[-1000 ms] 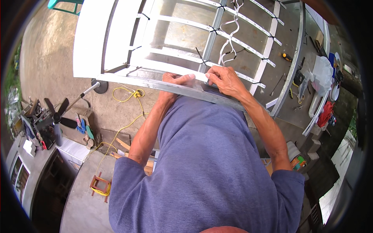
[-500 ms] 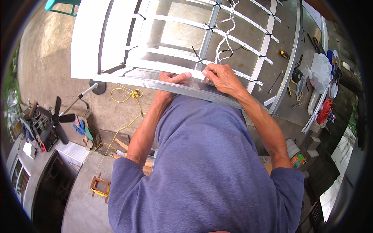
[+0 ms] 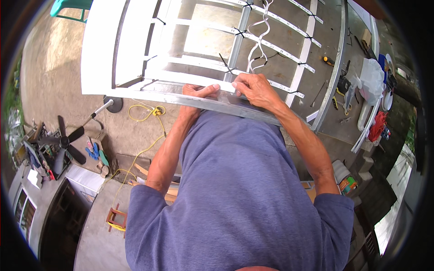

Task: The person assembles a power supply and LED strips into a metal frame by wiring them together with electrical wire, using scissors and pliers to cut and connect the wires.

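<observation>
A white strip (image 3: 199,80) runs along the near side of a metal frame (image 3: 194,100); glare washes out its left part. My left hand (image 3: 199,93) is closed on the strip near its right end, thumb on top and fingers curled beneath. My right hand (image 3: 257,90) pinches the strip's right end between thumb and fingertips. Beyond my hands, several white LED bars (image 3: 280,39) cross the frame, fixed to metal bars with black cable ties (image 3: 240,32). White wires (image 3: 260,40) hang loosely over them.
On the right lie an orange-handled screwdriver (image 3: 328,60), a clear plastic bag (image 3: 372,77) and a red cord bundle (image 3: 377,126). A black-bladed fan (image 3: 64,142) stands at the left. A yellow cable (image 3: 162,131) trails across the floor. A green stool (image 3: 72,4) is at the far left.
The view has shifted slightly and the fan blades stand at a different angle. My hands keep nearly the same hold at the strip's end.
</observation>
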Tool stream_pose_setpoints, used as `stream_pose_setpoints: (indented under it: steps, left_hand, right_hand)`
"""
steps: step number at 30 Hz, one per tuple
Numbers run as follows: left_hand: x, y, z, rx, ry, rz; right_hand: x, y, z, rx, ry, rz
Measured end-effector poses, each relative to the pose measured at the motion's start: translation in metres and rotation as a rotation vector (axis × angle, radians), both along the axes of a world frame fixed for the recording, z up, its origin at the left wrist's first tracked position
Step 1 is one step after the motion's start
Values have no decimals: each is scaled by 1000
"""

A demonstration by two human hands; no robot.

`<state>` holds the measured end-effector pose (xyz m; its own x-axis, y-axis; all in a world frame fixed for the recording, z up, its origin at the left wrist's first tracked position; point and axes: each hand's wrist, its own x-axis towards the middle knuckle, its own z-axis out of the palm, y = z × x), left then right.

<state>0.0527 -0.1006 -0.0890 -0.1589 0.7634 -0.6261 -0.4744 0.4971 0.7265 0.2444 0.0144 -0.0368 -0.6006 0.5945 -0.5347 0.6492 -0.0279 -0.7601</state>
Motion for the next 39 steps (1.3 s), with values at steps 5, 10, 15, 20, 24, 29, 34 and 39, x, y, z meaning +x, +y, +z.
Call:
stream_pose_setpoints:
  steps: [5,10,15,20,24,29,34,39]
  left_hand:
    - [-3,-1,3,-14,7,-36]
    - [0,1,12,-35,24,10]
    - [2,0,8,-49,18,21]
    - [16,4,6,6,39,92]
    - [17,0,6,17,86,134]
    - [9,-8,2,-1,153,85]
    - [18,-10,0,57,237,123]
    - [22,-12,0,63,288,111]
  right_hand:
    - [0,-2,3,-11,-4,10]
    - [6,-7,11,248,99,-134]
    - [17,1,23,222,163,-155]
    - [34,-3,37,209,127,-169]
    - [46,-5,63,255,207,-236]
    - [89,-2,87,311,288,-615]
    - [181,15,68,343,387,-1077]
    - [274,17,15,334,382,-1307]
